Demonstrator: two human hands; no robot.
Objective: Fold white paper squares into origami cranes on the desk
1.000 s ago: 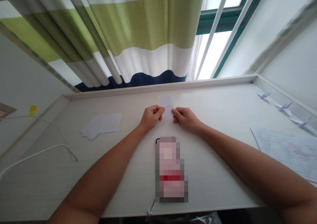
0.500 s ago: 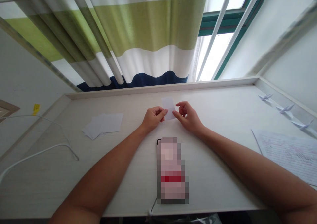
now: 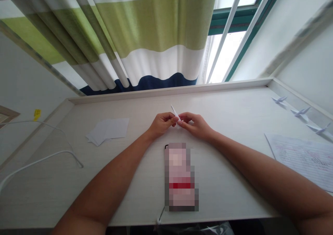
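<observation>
Between my two hands is a small piece of white paper, turned nearly edge-on so it looks like a thin strip. My left hand pinches it from the left with thumb and fingers. From the right, my right hand pinches the same paper, its fingertips close to my left thumb. Fingers cover most of the lower part of the paper. A phone, its screen blurred out, lies on the desk just below my hands.
Loose white paper sheets lie at left, near a white cable. Along the right edge sit three folded paper pieces, above a lined, written sheet. A raised ledge borders the desk's back, below the curtain.
The paper was flat and facing me; now it is seen edge-on. My right hand has moved left and its fingers have closed on the paper, close to my left hand.
</observation>
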